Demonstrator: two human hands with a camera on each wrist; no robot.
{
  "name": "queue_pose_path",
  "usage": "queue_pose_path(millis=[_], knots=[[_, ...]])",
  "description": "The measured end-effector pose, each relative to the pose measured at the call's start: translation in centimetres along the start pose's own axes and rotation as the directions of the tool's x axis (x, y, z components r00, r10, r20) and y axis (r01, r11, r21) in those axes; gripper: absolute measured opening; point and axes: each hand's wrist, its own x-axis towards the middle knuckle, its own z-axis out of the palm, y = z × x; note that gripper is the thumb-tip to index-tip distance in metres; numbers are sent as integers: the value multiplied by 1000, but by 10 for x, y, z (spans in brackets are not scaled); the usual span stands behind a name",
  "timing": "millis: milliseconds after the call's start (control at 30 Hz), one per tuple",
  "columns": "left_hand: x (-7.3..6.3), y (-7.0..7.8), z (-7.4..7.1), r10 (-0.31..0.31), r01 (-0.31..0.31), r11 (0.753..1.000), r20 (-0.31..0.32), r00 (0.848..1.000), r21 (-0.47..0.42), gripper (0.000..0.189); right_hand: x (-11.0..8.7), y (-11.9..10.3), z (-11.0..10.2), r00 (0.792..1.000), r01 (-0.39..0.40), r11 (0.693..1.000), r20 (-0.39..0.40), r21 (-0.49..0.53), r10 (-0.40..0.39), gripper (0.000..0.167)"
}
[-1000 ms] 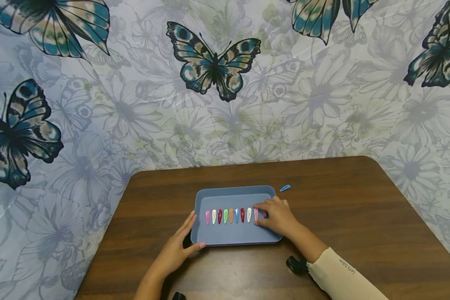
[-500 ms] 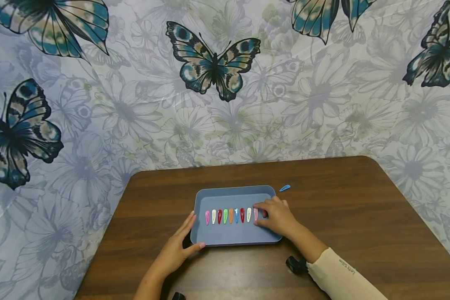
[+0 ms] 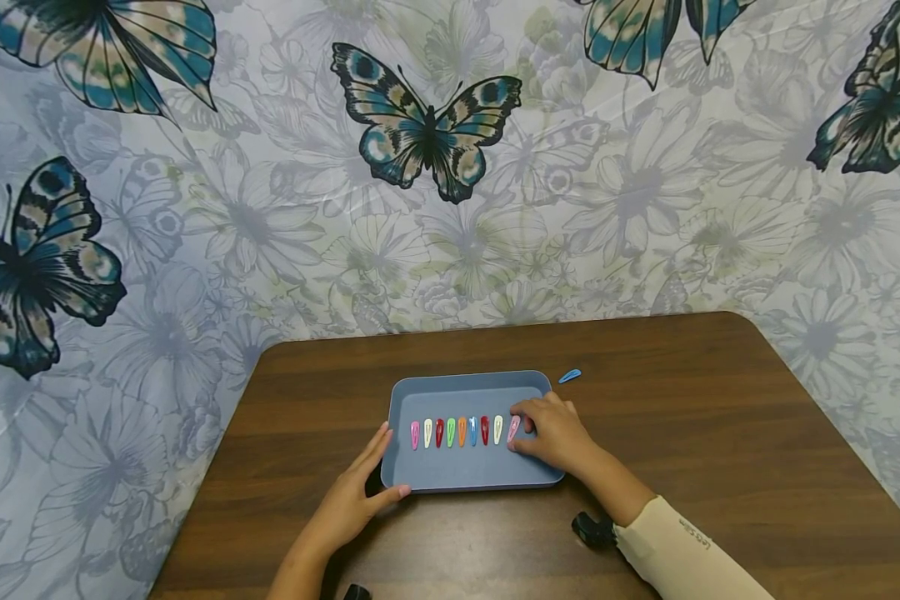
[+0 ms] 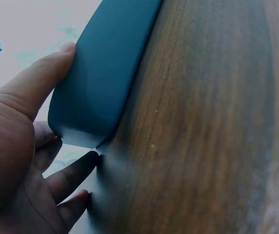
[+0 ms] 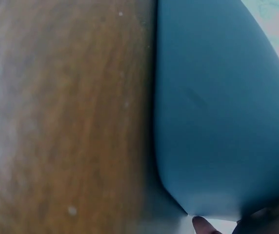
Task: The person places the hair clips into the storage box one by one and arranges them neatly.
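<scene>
A grey-blue tray lies on the table, with a row of snap hair clips across it in pink, white, red, green, orange and blue. At the row's right end, the thumb and index finger of my right hand pinch a pink hair clip by its two ends. This clip leans slightly, its top to the right. My left hand rests at the tray's front left corner, fingers extended along the side and thumb on the front wall. In the left wrist view, the thumb touches the tray wall.
A blue hair clip lies on the brown wooden table, just beyond the tray's back right corner. The right wrist view shows the tray's outer wall. Behind the table hangs a butterfly-patterned cloth.
The pink hair clip at the row's right end has tilted, its top swinging to the right with my right index finger. My left hand and the tray have stayed in place.
</scene>
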Motion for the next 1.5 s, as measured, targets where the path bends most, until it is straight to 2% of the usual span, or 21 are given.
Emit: queue_pose_path(millis=[300, 667, 933, 1167, 1500], knots=[[1, 0, 1, -5, 5, 1000, 0, 1000, -1, 95, 1, -1, 1, 999, -45, 999, 10, 1, 45, 50], [0, 0, 0, -6, 6, 1000, 1, 1000, 1, 96, 1, -1, 1, 1000, -30, 999, 4, -29, 30, 46], [0, 0, 0, -4, 4, 1000, -3, 1000, -2, 96, 0, 0, 2, 1000, 26, 998, -15, -52, -27, 48], [0, 0, -1, -3, 3, 1000, -2, 1000, -11, 96, -1, -1, 0, 999, 39, 998, -9, -53, -40, 48], [1, 1, -1, -10, 10, 1000, -2, 1000, -4, 96, -1, 0, 0, 999, 31, 999, -7, -44, -32, 57]])
